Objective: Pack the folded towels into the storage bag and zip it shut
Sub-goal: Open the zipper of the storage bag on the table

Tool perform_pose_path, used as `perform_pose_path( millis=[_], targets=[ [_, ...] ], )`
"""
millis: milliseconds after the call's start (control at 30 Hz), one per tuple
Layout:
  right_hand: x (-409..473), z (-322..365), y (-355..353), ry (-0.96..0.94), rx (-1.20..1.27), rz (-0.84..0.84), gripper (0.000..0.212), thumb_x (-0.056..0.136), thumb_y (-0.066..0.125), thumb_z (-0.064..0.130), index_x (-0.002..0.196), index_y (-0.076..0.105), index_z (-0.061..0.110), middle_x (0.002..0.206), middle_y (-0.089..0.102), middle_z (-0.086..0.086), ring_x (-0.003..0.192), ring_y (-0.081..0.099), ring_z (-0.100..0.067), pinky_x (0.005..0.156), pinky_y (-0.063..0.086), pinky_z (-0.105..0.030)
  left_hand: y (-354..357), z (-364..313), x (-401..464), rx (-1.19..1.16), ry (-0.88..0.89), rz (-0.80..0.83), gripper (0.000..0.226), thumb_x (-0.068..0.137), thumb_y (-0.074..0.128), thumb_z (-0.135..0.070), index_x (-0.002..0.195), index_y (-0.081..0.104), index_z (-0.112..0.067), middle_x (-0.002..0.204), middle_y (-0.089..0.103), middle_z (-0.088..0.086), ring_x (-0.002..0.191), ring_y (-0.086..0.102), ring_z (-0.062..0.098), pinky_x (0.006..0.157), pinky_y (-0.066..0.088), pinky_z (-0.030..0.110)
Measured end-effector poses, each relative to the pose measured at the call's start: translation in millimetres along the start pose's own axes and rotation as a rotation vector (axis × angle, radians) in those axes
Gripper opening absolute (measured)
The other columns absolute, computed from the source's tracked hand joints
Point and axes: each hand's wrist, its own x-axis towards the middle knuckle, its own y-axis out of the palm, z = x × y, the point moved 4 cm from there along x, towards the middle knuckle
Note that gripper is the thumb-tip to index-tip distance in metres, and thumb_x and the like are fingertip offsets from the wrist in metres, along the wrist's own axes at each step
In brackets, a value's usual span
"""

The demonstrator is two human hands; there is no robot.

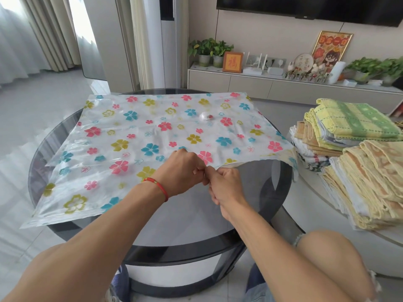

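A clear plastic storage bag [152,131] printed with pink, blue and yellow flowers lies flat across a round dark glass table [281,182]. A small round valve [206,116] sits on the bag's top side. My left hand [181,171] and my right hand [226,187] meet at the bag's near edge, fingers pinched together on the plastic; that edge is lifted a little off the glass toward the right. Folded towels wait to the right in two stacks: a yellow-green one on top of several others [349,125], and a pale yellow pile [370,182] nearer to me.
The towels rest on a pale round surface [316,214] beside the glass table. A low cabinet [261,83] with plants, frames and a router runs along the far wall. My bare knee [331,264] is at the lower right. Grey tiled floor lies to the left.
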Motion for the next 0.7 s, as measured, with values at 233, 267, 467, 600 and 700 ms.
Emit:
perform_pose_path(
  millis=[233,267,467,600,700],
  targets=[
    [1,-1,-7,-0.017,-0.081,-0.009,0.049,0.079,0.064,0.047,0.042,0.057,0.017,0.035,0.044,0.012,0.031,0.036,-0.005,0.036,0.027,-0.017,0,-5,1,0.094,0.065,-0.069,0.019,0.078,0.058,-0.003,0.076,0.076,-0.008,0.061,0.067,0.007,0.06,0.057,0.028,0.062,0.045,0.028],
    [2,-2,-9,-0.02,-0.093,-0.006,0.051,0.083,0.064,0.047,0.042,0.057,0.017,0.035,0.044,0.013,0.03,0.037,-0.005,0.036,0.028,-0.017,0,-6,1,0.099,0.075,-0.08,0.02,0.078,0.058,-0.001,0.076,0.077,-0.009,0.059,0.066,0.007,0.057,0.054,0.027,0.06,0.043,0.028],
    [2,-2,-11,-0.03,-0.178,0.017,0.052,0.087,0.062,0.04,0.041,0.053,0.016,0.03,0.041,0.012,0.025,0.037,-0.005,0.037,0.028,-0.016,1,-2,2,0.135,0.055,-0.07,0.018,0.083,0.059,-0.004,0.072,0.073,-0.004,0.06,0.065,0.012,0.061,0.058,0.033,0.062,0.048,0.035],
    [1,-2,-11,0.029,-0.187,0.068,0.041,0.086,0.06,0.034,0.05,0.058,0.017,0.033,0.043,0.015,0.025,0.039,-0.002,0.035,0.026,-0.014,-3,1,3,0.149,0.039,-0.131,0.02,0.083,0.059,-0.001,0.065,0.068,-0.002,0.054,0.058,0.014,0.054,0.052,0.033,0.059,0.049,0.04],
    [2,4,-14,0.057,-0.148,0.074,0.037,0.087,0.06,0.041,0.064,0.067,0.012,0.042,0.053,0.007,0.03,0.043,-0.009,0.034,0.03,-0.015,-3,-1,3,0.156,0.034,-0.126,0.019,0.085,0.058,-0.003,0.07,0.071,-0.003,0.057,0.061,0.014,0.057,0.056,0.032,0.06,0.049,0.04]
  ],
)
